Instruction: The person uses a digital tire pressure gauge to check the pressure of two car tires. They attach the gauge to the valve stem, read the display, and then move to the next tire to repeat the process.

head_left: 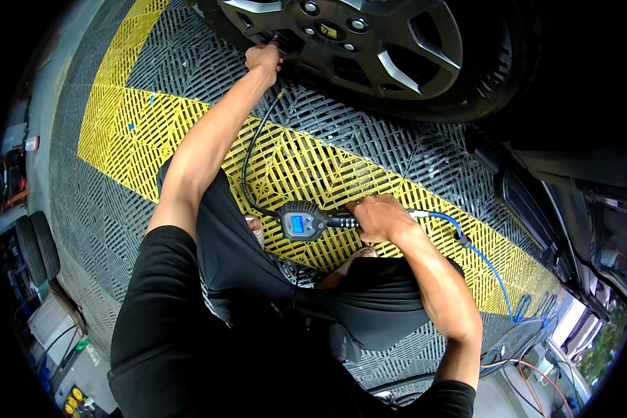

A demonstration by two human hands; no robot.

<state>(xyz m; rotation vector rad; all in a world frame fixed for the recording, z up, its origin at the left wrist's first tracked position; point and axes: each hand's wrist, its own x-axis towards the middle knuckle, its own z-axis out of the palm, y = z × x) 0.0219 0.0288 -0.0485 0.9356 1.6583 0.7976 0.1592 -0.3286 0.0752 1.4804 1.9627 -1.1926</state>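
My right hand (382,217) is wrapped round the handle of a tire inflator (302,221), which has a dark body and a lit blue digital display. The black inflator hose (244,171) curves up and away from the gauge. Its brass-coloured tip (281,93) lies just below my left hand, apart from it. My left hand (263,61) is closed at the lower left rim of a car wheel (397,73) with dark and silver spokes. Whatever sits between those fingertips is too small and hidden to name. A blue air hose (491,261) joins the inflator behind my right hand.
Yellow and grey slatted floor tiles (341,174) lie under me and the wheel. The black tire (494,90) and the car's side step (529,202) border the right. Coiled hoses (533,324) lie at lower right. Two loose tires (38,247) stand at far left.
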